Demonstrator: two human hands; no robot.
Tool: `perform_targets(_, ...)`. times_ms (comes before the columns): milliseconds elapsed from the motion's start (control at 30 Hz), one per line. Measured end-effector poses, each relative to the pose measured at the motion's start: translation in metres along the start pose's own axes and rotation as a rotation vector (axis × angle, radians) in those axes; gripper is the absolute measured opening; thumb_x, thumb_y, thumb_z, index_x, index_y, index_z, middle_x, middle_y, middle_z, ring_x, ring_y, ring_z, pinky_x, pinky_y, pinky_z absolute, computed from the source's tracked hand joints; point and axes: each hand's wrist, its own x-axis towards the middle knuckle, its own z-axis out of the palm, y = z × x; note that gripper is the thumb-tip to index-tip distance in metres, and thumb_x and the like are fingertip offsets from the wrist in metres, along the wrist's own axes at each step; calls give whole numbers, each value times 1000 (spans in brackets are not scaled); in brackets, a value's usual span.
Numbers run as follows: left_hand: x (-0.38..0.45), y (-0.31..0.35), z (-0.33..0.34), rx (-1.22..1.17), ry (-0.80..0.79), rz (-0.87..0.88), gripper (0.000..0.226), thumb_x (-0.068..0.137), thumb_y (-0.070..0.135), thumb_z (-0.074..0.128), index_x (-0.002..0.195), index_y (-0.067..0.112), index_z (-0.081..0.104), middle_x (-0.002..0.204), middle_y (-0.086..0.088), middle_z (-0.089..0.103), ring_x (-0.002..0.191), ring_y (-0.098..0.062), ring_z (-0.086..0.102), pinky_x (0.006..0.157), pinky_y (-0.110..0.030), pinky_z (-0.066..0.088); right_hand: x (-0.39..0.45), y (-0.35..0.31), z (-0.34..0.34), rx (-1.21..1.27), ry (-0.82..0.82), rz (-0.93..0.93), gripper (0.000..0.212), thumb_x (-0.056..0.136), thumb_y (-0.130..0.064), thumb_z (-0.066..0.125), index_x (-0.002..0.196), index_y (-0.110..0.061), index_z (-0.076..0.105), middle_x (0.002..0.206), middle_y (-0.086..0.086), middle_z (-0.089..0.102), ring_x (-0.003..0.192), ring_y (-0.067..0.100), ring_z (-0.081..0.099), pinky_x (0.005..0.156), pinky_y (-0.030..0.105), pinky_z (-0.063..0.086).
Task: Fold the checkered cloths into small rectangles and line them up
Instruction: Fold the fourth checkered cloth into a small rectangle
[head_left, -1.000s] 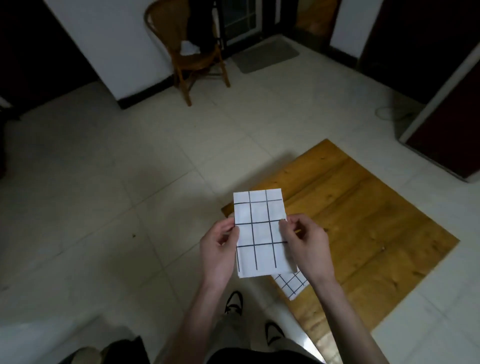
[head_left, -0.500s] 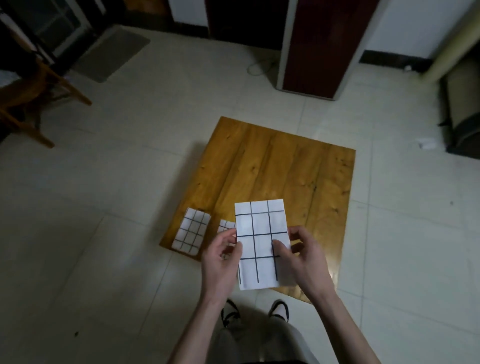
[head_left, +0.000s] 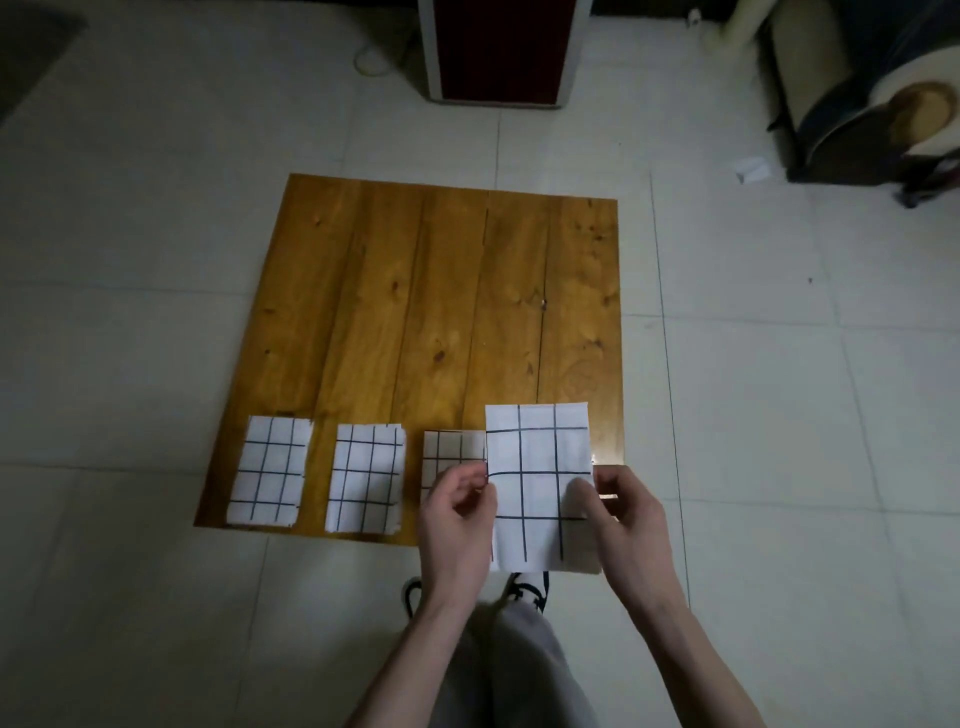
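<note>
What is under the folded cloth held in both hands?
Under the held cloth lie the wooden board's near right corner and floor tiles. The third folded cloth is partly covered; whether anything else lies beneath is hidden.

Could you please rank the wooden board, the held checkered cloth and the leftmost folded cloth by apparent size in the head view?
1. Wooden board
2. Held checkered cloth, though it is nearer the camera
3. Leftmost folded cloth

Both forearms reach forward, left hand (head_left: 457, 512) and right hand (head_left: 626, 514) level, fingers curled, each pinching one edge of a cloth (head_left: 540, 483).
</note>
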Motion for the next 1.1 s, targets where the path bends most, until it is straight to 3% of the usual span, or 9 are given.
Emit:
perform_targets(300,27,-72,75,76,-38,-58,31,96,2,68,117,25,69,106,13,70,98,6,64,89,-15,55,51,94,-11,-2,52,102,4,99,-20,66,98,-23,69,91,-9,75,80,6,70,62,16,52)
perform_targets(533,52,-111,115,208,-40,-84,32,96,0,67,117,24,69,105,14,69,99,-1,66,80,-12,53,88,145,-10,-69,50,178,11,91,-13,72,96,-24,70,88,-7,76,77,9,70,58,12,46)
perform_targets(667,64,-132,130,308,-23,-84,32,96,0,68,116,25,68,104,17,67,99,-3,65,79,-13,49,105,169,-3,-136,47,195,12,89,-16,74,90,-25,67,81,-4,72,76,10,67,67,24,51)
perform_targets(800,68,-148,141,416,-39,-94,31,95,4,70,120,22,68,109,13,68,100,-6,66,83,-19,54,115,185,-1,-176,51,184,9,92,-15,71,93,-23,67,78,-9,68,72,2,62,62,14,46)
perform_targets(900,66,-152,145,503,-65,-94,30,95,10,71,122,24,67,110,12,68,97,-8,66,83,-27,58,120,192,0,-230,53,192,8,95,-15,67,100,-21,66,87,-12,68,81,6,63,65,20,47)
perform_targets(1100,61,-147,149,563,-91,-112,26,98,16,67,123,22,65,120,8,61,104,-13,64,76,-21,47,118,198,3,-385,70,173,9,94,-20,68,101,-16,64,91,0,64,82,19,60,73,35,54)
